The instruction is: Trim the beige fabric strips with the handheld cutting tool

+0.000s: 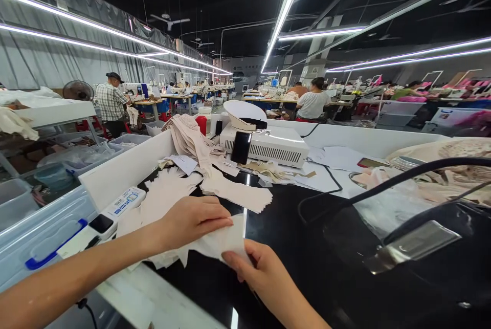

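Pale cream fabric, a thin cut piece [222, 241], lies on the glossy black worktop [291, 247] near its front edge, held between both hands. The left hand [190, 221] rests palm down on the piece's upper edge, its fingers [218, 219] stretched out nearly flat and close together, pressing the cloth rather than curling round it. The right hand [264, 275] comes up from below, and its thumb [235, 258] and fingertips pinch the lower right corner of the same piece; the rest of its fingers are tucked under the cloth, so how far they bend cannot be told. Just behind the hands more cut pieces [164, 198] of the same colour lie loosely stacked, and a long strip [238, 193] trails across the black surface. To the left, beside the white wall of the bench, a white handheld device [115, 211] with a dark screen lies flat. Farther back a white machine [264, 142] stands with a dark phone [241, 147] leaning against its front, and a heap of folded beige cloth [186, 137] rises beside it. At right a black cable [402, 178] arcs above a metal plate [414, 244]. Other people sit at benches well beyond
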`<state>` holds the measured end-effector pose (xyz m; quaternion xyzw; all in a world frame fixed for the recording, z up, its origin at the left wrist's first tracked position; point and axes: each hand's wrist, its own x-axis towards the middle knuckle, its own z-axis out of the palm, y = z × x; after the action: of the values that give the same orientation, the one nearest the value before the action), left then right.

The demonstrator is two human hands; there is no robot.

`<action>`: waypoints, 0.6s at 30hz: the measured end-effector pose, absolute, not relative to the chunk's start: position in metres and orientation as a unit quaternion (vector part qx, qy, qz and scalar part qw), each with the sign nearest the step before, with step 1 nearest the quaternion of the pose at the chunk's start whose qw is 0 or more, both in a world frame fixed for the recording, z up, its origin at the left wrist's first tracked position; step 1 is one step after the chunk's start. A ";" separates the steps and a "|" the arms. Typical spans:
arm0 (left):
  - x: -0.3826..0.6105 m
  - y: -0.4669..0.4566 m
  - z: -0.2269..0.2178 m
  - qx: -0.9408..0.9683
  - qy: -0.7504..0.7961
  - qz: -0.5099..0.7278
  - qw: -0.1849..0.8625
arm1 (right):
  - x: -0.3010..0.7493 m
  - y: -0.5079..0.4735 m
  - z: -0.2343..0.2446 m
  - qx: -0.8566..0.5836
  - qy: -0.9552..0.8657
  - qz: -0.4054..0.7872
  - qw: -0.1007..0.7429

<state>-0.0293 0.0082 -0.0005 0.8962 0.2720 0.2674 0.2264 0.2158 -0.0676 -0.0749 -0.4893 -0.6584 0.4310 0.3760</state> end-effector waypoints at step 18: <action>-0.011 -0.009 -0.093 0.979 0.061 0.194 -0.016 | 0.310 -0.042 -0.106 -0.551 -0.793 -0.131 0.222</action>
<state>-0.0114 -0.0095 -0.0926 0.9789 0.0606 0.1945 -0.0160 0.3099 -0.0420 -0.1057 -0.5515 -0.7933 -0.1306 0.2223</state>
